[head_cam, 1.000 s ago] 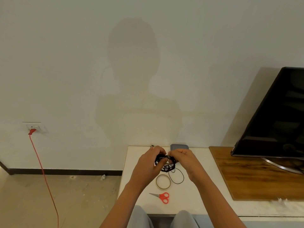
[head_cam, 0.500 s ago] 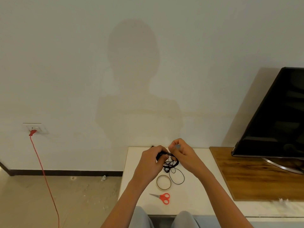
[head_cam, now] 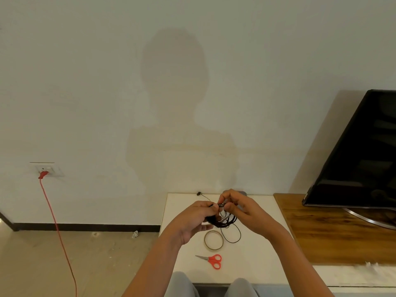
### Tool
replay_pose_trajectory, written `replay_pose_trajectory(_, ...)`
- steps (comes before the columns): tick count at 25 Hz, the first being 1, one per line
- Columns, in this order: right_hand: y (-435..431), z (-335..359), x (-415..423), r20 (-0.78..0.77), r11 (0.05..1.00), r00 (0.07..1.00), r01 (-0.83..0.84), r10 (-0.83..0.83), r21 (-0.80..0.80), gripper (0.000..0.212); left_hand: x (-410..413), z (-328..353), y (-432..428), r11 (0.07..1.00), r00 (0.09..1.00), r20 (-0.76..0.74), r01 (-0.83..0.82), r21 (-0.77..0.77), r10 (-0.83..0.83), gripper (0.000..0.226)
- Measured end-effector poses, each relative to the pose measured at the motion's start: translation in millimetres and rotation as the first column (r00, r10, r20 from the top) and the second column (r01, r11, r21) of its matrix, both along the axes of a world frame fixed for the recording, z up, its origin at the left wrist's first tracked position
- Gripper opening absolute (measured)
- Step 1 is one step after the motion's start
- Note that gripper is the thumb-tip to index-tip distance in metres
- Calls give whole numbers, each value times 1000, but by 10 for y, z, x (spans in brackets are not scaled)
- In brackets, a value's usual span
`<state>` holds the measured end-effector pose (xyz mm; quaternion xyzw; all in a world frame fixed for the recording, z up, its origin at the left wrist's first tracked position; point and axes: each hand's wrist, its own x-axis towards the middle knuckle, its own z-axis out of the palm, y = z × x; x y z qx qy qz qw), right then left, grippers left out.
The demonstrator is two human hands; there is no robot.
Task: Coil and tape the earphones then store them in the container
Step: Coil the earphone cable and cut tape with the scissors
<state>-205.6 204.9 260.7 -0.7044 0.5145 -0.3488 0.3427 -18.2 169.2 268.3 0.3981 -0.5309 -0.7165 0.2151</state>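
The left hand [head_cam: 192,219] is gripping the coiled earphones [head_cam: 227,221] above the desk [head_cam: 257,260], while the right hand [head_cam: 240,207], now raised higher, is pinching a strand; coiling is still unfinished.

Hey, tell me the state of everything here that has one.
earphones: partly coiled, held in both hands, one loop hanging loose.
left hand: grips the coiled part.
right hand: pinches the cable.
tape roll: lying flat, untouched.
scissors: closed, lying flat.
television: screen dark.
red plug: in the wall socket.
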Motion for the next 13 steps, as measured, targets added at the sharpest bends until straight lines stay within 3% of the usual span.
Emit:
replay_pose_trajectory(4,32,10,-13,-56,999,998,-8,6,-39,12,14,-5,-4,998,1000,-2,14,66,-14,26)
replay_pose_trajectory(7,48,-53,-9,-59,1000,998,16,-17,-26,23,28,-46,12,995,1000,-11,6,101,-5,17)
replay_pose_trajectory(13,49,-212,56,48,993,993,107,-104,-46,17,34,-84,29,996,995,-92,-22,87,30,23)
